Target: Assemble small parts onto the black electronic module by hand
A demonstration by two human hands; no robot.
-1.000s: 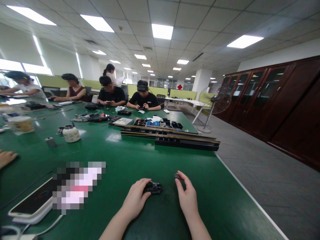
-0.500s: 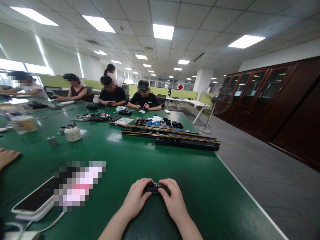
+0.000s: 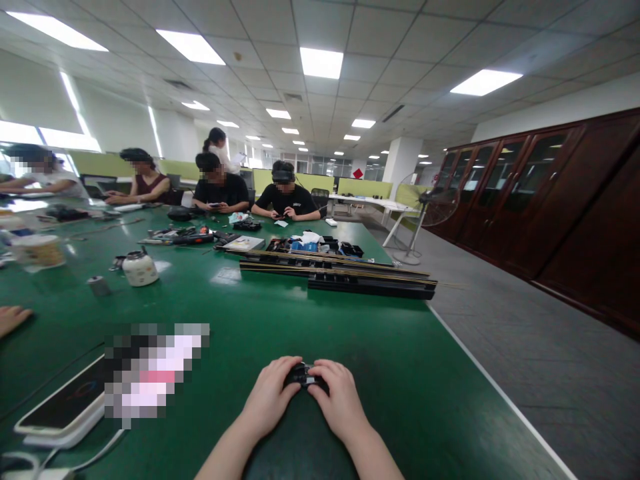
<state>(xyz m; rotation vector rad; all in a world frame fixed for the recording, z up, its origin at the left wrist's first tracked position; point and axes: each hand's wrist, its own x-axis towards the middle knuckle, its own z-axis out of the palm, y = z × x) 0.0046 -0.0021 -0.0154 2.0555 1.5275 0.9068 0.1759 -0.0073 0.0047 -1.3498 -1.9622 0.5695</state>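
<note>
Both of my hands hold a small black part point(image 3: 303, 377) with a light-coloured spot near its middle, just above the green table point(image 3: 240, 347). My left hand point(image 3: 273, 393) grips its left end between thumb and fingers. On its right end, my right hand point(image 3: 335, 397) is closed with the thumb in front and the fingers behind. My fingers cover much of the part, so its exact kind cannot be made out.
A phone point(image 3: 63, 397) with cables lies at the left, near another person's hand point(image 3: 14, 320). Beyond are a white jar point(image 3: 141, 269), a grey cylinder point(image 3: 99, 287) and long black rails with thin rods point(image 3: 370, 283). Several people sit at the far side.
My right hand has shifted slightly left, closer to my left hand, and covers more of the part. The whole view has drifted a little.
</note>
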